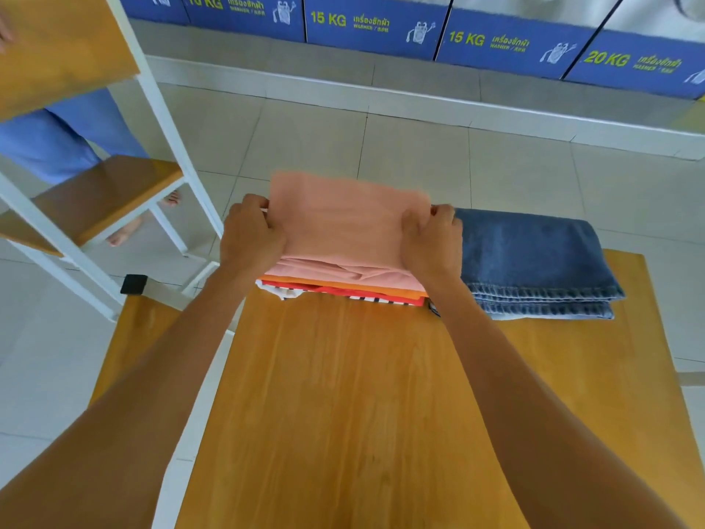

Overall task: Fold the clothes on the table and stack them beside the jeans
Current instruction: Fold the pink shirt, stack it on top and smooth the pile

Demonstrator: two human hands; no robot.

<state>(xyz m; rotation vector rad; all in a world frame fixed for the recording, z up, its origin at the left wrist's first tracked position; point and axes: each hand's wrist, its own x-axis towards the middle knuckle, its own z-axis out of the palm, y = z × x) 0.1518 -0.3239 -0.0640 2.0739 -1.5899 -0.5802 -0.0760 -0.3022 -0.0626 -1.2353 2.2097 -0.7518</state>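
Note:
A folded peach-pink garment (pixel 343 223) is held at both side edges, just over a stack of folded clothes (pixel 343 290) at the far edge of the wooden table (pixel 362 395). My left hand (pixel 250 234) grips its left edge and my right hand (pixel 433 238) grips its right edge. Orange, red and striped layers show beneath the pink one. Folded blue jeans (pixel 534 261) lie directly right of the stack, touching my right hand's side.
A white-framed wooden shelf unit (pixel 114 208) stands at the left, with a person in blue trousers (pixel 57 143) and bare feet behind it. Blue washing-machine panels (pixel 381 24) line the far wall across a tiled floor.

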